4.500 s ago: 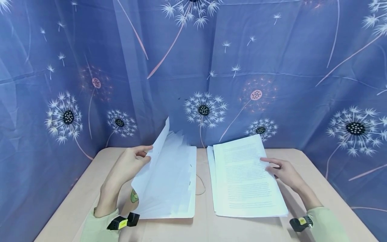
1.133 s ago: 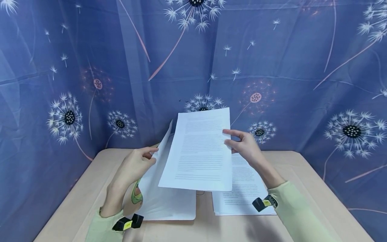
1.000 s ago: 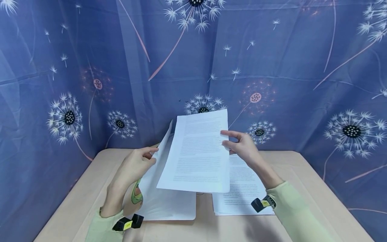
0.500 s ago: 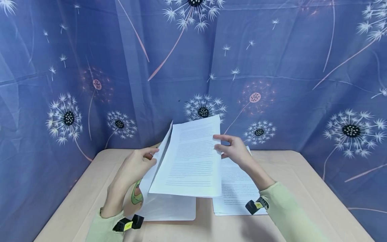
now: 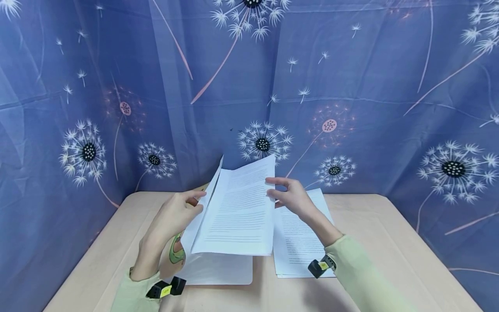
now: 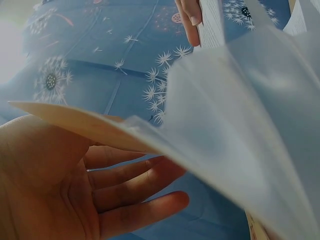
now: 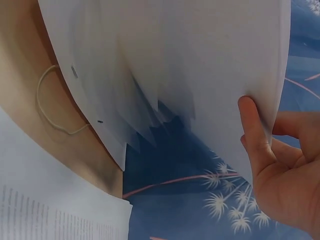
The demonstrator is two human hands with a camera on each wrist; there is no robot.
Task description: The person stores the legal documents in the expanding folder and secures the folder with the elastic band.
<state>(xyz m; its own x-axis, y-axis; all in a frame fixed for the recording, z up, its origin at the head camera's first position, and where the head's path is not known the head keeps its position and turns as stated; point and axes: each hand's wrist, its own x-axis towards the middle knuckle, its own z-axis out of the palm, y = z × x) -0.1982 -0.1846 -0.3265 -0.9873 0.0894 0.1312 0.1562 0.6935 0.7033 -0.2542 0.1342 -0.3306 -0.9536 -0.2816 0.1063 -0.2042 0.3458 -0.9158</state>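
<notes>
White printed sheets (image 5: pixel 241 212) come close beside the raised cover (image 5: pixel 193 227)

Compared with half a second ago, the printed sheets are further to the left and somewhat lower, and their left side is bent along the raised cover of the pocket folder (image 5: pixel 226 272). The right hand (image 5: pixel 294 197) is pinching them at the right edge, so they seem to hang tilted above the folder. The left hand (image 5: pixel 171 216) stays almost in the same place and holds the raised cover between thumb and fingers. For the work, I judge that the sheets have reached the folder but are not yet settled; whether they already enter a pocket, I cannot tell. On the table (image 5: pixel 390 234), the remaining printed stack (image 5: pixel 306 229) is showing more of its text.

The left wrist view shows clear pocket film (image 6: pixel 215 100), which is difficult to see from the head. Only the right wrist view shows, at this moment, two staples (image 7: pixel 74 71), the stepped pocket edges (image 7: pixel 150 85) and a thin cord loop (image 7: pixel 38 94) beside the folder.
</notes>
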